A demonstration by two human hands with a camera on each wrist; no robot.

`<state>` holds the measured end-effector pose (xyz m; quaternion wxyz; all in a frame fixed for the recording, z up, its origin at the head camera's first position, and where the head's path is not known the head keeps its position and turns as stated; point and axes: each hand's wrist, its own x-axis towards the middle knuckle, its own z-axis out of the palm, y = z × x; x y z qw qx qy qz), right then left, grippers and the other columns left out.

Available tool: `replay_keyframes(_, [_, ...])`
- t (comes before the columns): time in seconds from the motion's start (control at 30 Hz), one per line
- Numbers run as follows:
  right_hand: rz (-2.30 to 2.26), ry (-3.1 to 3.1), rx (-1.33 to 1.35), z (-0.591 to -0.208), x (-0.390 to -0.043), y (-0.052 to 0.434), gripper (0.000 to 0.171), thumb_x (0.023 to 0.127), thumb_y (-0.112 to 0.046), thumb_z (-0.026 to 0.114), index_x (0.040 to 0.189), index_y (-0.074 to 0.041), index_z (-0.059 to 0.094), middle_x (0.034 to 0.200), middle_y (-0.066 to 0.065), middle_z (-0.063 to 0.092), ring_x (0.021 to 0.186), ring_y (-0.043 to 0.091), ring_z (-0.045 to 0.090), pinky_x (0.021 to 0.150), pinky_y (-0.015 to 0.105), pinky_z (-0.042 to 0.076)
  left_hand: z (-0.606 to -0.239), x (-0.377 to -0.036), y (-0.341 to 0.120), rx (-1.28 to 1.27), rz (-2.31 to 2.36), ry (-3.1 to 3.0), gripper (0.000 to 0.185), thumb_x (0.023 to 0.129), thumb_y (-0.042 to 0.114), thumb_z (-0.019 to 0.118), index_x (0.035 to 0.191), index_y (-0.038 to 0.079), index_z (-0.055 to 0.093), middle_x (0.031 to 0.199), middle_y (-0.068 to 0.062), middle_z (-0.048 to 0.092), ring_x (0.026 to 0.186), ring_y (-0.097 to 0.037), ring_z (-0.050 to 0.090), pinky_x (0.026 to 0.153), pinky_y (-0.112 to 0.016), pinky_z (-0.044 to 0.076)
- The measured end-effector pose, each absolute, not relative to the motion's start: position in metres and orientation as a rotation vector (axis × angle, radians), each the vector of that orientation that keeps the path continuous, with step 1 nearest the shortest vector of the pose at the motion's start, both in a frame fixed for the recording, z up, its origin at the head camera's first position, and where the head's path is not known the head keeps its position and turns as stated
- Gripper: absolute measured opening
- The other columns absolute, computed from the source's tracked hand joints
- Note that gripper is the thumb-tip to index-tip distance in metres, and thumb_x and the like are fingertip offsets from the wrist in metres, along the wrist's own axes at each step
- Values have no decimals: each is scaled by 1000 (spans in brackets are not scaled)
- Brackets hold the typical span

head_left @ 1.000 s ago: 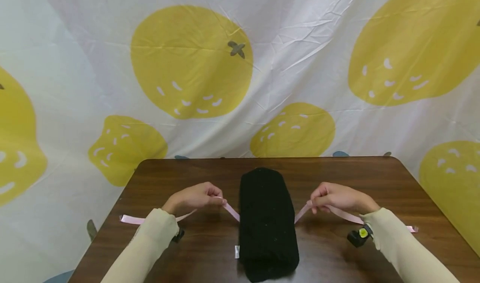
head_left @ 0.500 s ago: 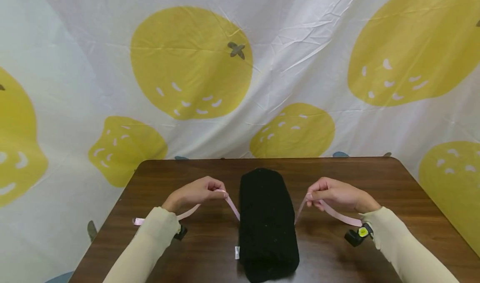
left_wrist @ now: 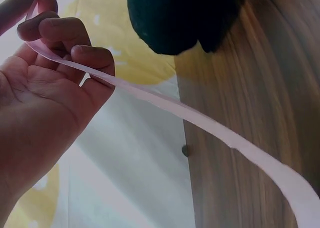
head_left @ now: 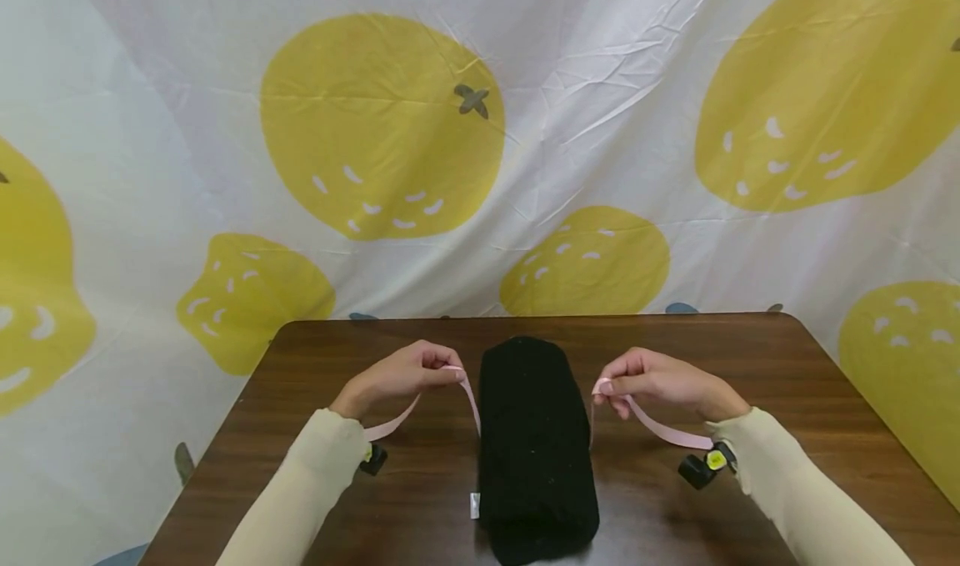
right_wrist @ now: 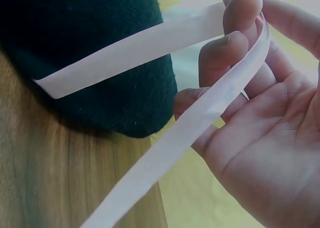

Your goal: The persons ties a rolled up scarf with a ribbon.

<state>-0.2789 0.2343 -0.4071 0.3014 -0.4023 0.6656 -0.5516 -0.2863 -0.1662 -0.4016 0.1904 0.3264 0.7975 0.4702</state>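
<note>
A long black cushion-like fabric bundle [head_left: 534,441] lies lengthwise on the brown wooden table [head_left: 360,333], with a small white tag [head_left: 475,506] at its lower left side. From under both its sides comes a pink ribbon [right_wrist: 145,46]. My left hand [head_left: 411,374] pinches one length of the ribbon [left_wrist: 165,107] between thumb and fingers, left of the bundle; its tail trails back past the wrist. On the other side my right hand [head_left: 656,380] pinches the opposite length, whose tail [head_left: 671,434] hangs toward the right wrist. Both hands are raised above the tabletop.
A white cloth [head_left: 585,132] printed with yellow fruit hangs behind the far table edge. Black wrist cameras [head_left: 697,470] sit below each cream sleeve [head_left: 810,491]. The bundle stands between the two hands.
Both hands have risen and moved inward toward the black bundle, drawing the ribbon ends up with them. The tails have slid in from the table's sides. The bundle has stayed put.
</note>
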Motion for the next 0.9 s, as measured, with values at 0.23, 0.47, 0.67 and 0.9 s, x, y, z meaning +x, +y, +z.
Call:
replay_keyframes(0.23, [-1418,1849,-1085,-400,-276,221,23,102,-7,52,104,12,65,78,10,67,70,13,62,70,29,53,-398,-285,-150,917,1470,2179,21,98,21,63,97,1,69,89,-1,62,85,-19,52,84,-37,46])
replay_keyframes(0.47, [-1325,1984,-1154,-391,-272,208,21,102,-10,53,101,4,68,73,24,61,68,23,59,64,28,49,-396,-284,-138,952,1481,2195,16,98,18,62,97,3,68,89,0,62,87,-23,52,82,-29,45])
replay_keyframes(0.67, [-1285,2056,-1139,-386,-272,199,23,102,-14,54,97,3,69,70,14,62,62,23,52,60,31,46,-397,-283,-128,952,1549,2111,15,98,18,62,96,4,68,92,-6,64,87,-19,53,84,-30,46])
replay_keyframes(0.9, [-1223,2145,-1086,-383,-273,187,25,101,-22,57,91,-5,71,75,12,65,65,11,53,63,26,45,-395,-282,-119,974,1552,2096,15,99,17,61,97,3,68,99,-24,64,92,-33,59,87,-39,50])
